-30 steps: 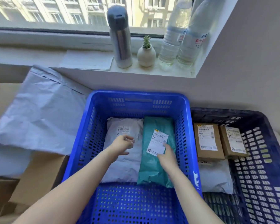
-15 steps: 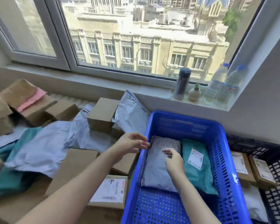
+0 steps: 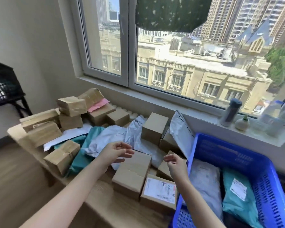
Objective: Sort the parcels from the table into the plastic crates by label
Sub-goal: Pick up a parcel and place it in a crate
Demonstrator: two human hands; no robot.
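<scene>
Box (image 3: 132, 173) lies beneath left hand (image 3: 117, 153), near right hand (image 3: 176, 163); both relaxed, empty.

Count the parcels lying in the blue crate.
2: a grey bag on the left side of the blue crate, and a teal bag beside it on the right. More may be hidden beneath them.

It looked like a lived-in upper-floor city room: a window (image 3: 196, 63) overlooked rooftops, a flask (image 3: 231, 112) and potted plant (image 3: 242, 123) stood on the sill (image 3: 262, 137), and parcels (image 3: 132, 171) crowded a wooden surface (image 3: 102, 199).
</scene>
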